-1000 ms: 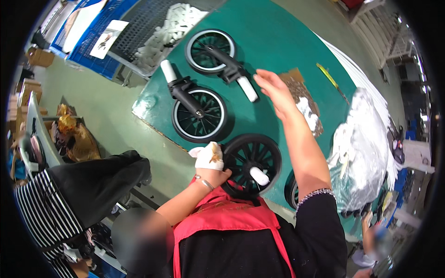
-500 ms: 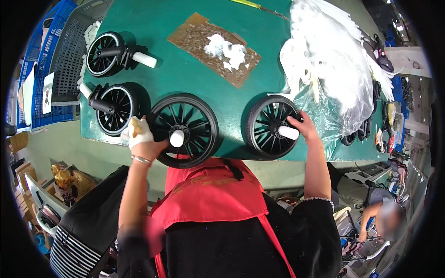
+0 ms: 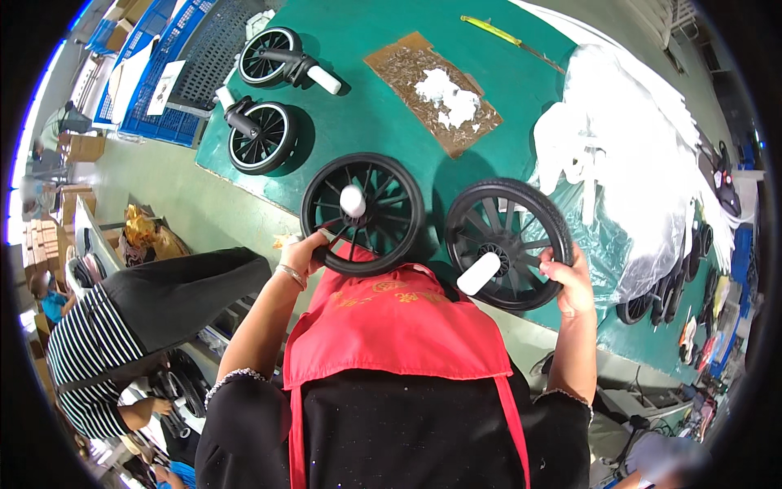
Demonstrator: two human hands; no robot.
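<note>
My left hand (image 3: 305,254) is closed on the lower left rim of a black spoked wheel (image 3: 358,220), which stands tilted near the front edge of the green table. A white cylindrical sleeve (image 3: 353,200) covers the wheel's hub axle. My right hand (image 3: 568,279) grips the lower right rim of a second black spoked wheel (image 3: 498,248), its thumb on the near face. From that wheel's hub a white sleeve (image 3: 479,274) sticks out towards me. Most of my left fingers are hidden behind the first wheel.
Two smaller wheels with fork brackets (image 3: 262,59) (image 3: 259,140) lie at the far left of the green table (image 3: 342,122). Beyond them is a grey crate (image 3: 213,69). Brown cardboard (image 3: 399,73) bears white scraps (image 3: 448,99). A yellow cutter (image 3: 490,29) and clear plastic bag (image 3: 619,163) lie right.
Both wheels have come nearer my body and tilted differently, with my hands still on them. My view has turned, so the table appears shifted right, and a person in stripes shows more at left.
</note>
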